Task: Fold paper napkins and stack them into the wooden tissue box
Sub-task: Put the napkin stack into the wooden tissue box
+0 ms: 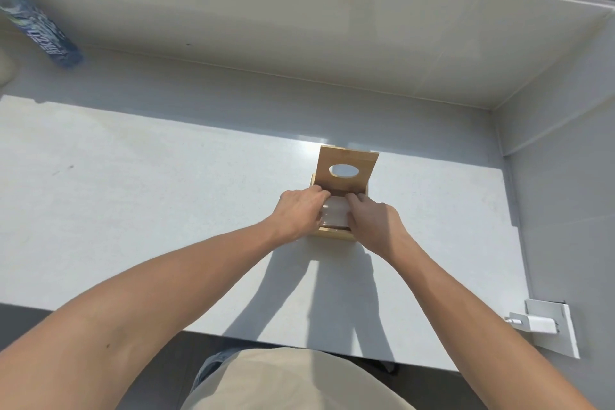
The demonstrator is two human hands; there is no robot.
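A small wooden tissue box [332,234] stands on the white table, its lid [346,170] with an oval hole raised upright at the back. White folded napkins [335,212] lie inside the box. My left hand [299,211] rests over the box's left side and my right hand [372,220] over its right side. The fingers of both hands press down on the napkins inside the box. Most of the box's side walls are hidden under my hands.
A blue water bottle [40,30] stands at the far left. A white charger [540,324] is plugged into a socket on the right wall. The white table [166,210] ends at a near edge in front of my body; walls close the back and right.
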